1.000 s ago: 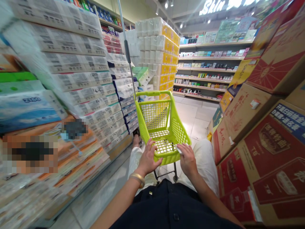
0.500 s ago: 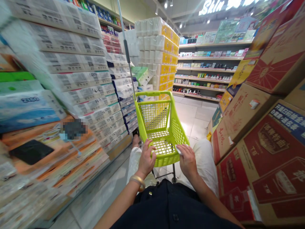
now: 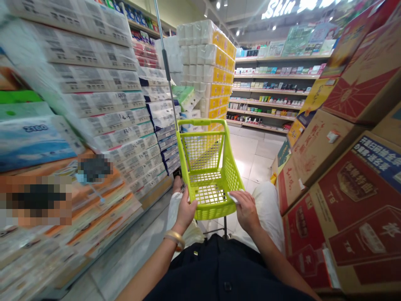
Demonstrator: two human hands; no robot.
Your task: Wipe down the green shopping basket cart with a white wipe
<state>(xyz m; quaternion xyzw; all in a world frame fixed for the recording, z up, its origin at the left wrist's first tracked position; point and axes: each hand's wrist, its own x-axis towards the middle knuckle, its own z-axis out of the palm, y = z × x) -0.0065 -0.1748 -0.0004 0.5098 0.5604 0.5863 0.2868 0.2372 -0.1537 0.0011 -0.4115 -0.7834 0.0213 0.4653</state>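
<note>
A lime green shopping trolley (image 3: 209, 167) with an empty mesh basket stands right in front of me in a store aisle. My left hand (image 3: 185, 211) grips the basket's near left corner, fingers wrapped over the rim. My right hand (image 3: 246, 211) rests closed on the near right rim and holds a small white paper (image 3: 232, 197) against it. A gold bangle (image 3: 175, 239) is on my left wrist. A metal pole (image 3: 165, 65) rises from the trolley's left side.
Stacked tissue packs (image 3: 103, 104) wall the left side. Red and brown cartons (image 3: 344, 175) are piled close on the right. A tower of yellow-wrapped paper rolls (image 3: 206, 67) stands ahead, with stocked shelves (image 3: 275, 96) beyond a pale tiled floor (image 3: 253, 159).
My left hand slid from the middle of the near rim leftward to the basket's corner. The trolley shifted slightly left. The right hand stayed on the rim.
</note>
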